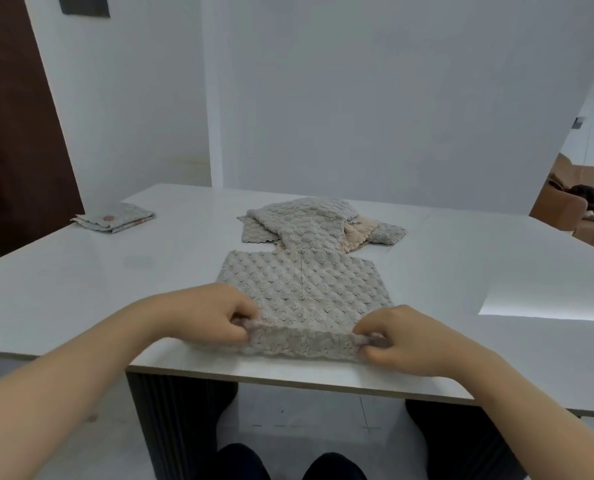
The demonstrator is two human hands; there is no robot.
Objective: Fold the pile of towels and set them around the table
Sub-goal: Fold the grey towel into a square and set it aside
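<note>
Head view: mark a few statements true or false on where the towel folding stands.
1. The left hand and right hand each pinch the near edge of the grey towel. True.
2. The grey towel hangs clear of the table. False: most of it lies flat on the table.
3. A folded towel lies near the table's far left corner. True.
4. The pile behind holds only grey towels. False: a beige towel shows among them.

Left grip (215, 313) and right grip (409, 341) are bare hands on bare forearms (63, 375); under the counter (323, 380) near edge, dark shoes or knees (240, 462).
</note>
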